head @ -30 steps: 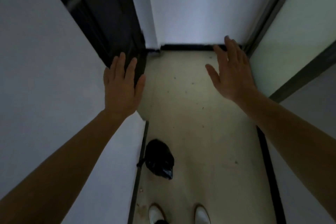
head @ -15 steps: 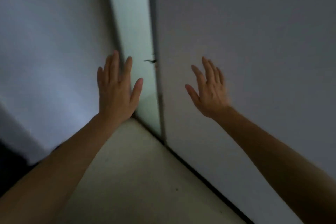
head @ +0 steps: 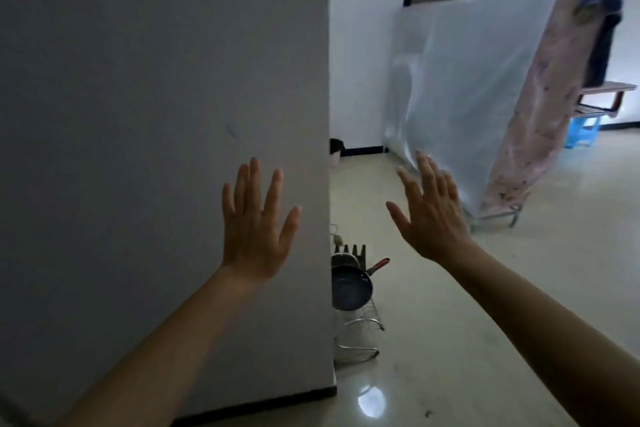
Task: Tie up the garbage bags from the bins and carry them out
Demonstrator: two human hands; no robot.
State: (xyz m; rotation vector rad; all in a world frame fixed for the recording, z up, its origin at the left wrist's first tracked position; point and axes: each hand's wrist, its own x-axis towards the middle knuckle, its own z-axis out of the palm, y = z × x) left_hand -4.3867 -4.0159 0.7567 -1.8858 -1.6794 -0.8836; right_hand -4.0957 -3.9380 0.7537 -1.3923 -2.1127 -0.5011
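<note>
My left hand (head: 258,229) is raised in front of me with its fingers spread, holding nothing, seen against a grey wall. My right hand (head: 431,215) is raised beside it, also flat and empty, over the open floor. No garbage bag is in view. A small white bin with a dark liner (head: 335,151) stands on the floor far back, half hidden behind the wall's corner.
The grey wall (head: 156,114) fills the left half and ends in a corner at the middle. A frying pan (head: 349,288) sits on a wire rack (head: 356,340) behind that corner. A plastic-wrapped mattress (head: 478,87) leans upright at right, with a blue stool (head: 583,133) beyond. Pale tiled floor stretches right.
The view has swung from a narrow corridor with a black garbage bag on the floor to a wall corner and an open room. Both hands stay raised and empty.
</note>
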